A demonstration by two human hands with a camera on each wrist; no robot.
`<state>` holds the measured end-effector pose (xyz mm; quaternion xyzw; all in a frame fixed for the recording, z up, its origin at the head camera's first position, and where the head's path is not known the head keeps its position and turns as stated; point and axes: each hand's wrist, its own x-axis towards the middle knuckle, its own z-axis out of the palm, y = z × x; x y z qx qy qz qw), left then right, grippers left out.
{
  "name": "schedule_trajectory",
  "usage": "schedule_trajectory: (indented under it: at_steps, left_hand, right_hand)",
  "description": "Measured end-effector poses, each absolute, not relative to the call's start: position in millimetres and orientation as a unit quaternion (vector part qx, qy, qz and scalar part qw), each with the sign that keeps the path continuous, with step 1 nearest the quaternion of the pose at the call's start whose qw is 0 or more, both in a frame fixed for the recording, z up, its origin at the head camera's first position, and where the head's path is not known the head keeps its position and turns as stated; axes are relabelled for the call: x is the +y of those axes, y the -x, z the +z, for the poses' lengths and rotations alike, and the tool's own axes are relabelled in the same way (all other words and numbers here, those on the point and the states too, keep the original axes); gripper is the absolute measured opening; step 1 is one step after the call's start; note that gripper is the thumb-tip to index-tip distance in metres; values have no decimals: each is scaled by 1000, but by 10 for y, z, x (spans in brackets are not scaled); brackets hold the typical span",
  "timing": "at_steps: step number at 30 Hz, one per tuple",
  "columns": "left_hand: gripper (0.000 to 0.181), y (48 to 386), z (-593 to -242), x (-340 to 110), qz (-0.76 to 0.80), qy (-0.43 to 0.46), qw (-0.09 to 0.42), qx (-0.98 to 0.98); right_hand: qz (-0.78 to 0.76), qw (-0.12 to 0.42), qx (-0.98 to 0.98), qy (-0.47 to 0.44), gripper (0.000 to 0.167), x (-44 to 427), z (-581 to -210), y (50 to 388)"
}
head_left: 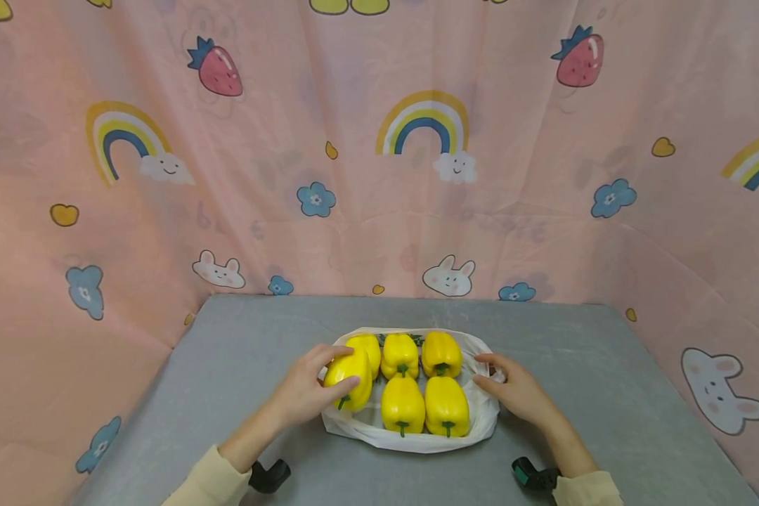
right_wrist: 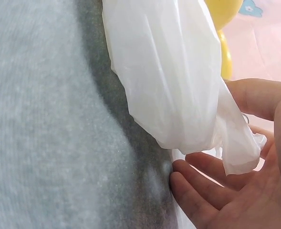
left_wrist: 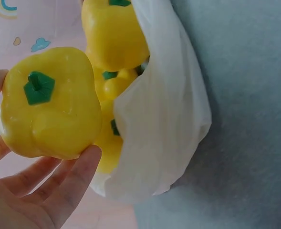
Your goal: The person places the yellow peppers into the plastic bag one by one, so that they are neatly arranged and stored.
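My left hand (head_left: 310, 386) holds a yellow bell pepper (head_left: 350, 379) at the left side of a white plastic bag (head_left: 411, 443). In the left wrist view, the thumb and fingers lie on opposite sides of that pepper (left_wrist: 52, 107), its green stem facing the camera. Several more yellow bell peppers (head_left: 446, 406) sit in two rows inside the wide-mouthed bag. My right hand (head_left: 515, 390) is at the bag's right rim. The right wrist view has a loose, crumpled bag end (right_wrist: 240, 148) between its spread thumb and loosely bent fingers; no firm pinch shows.
The bag stands on a grey table (head_left: 247, 337). A pink patterned curtain (head_left: 354, 232) hangs behind the table and along both sides. Black devices are worn at the left wrist (head_left: 269, 476) and right wrist (head_left: 534, 475).
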<state>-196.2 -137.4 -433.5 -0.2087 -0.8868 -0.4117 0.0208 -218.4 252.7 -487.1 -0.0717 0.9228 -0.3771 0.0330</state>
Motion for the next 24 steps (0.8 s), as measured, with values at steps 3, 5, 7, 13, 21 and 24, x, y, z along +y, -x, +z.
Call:
schedule_trajectory:
  at_steps: [3,5,7,13,21,24]
  left_hand:
    - [50,1945,-4364,-1364,-414,208,15,-886]
    - [50,1938,-4387,-1359,-413,210,15,-886]
    - [50,1929,-4413,-1354,-410,210,13,-887]
    - [53,1907,-4499,-1323,-394,204,2,-896]
    - [56,1905,-4590,-1293,-392,194,-16,-899]
    - [57,1910,-4611,-1288,-391,191,-17,-900]
  right_hand:
    - [-379,33,922,74,50,2526,-4872,2185]
    - [-379,32,922,74,51,2525,-4874,2182]
    - [-379,32,922,74,51,2525,-4875,2178]
    - [-378,27,923,72,51,2527,-4873,2170]
    - [-376,38,924,62,53,2516,-4861,2171]
    - [-377,38,923,62,52,2513,-4867,2179]
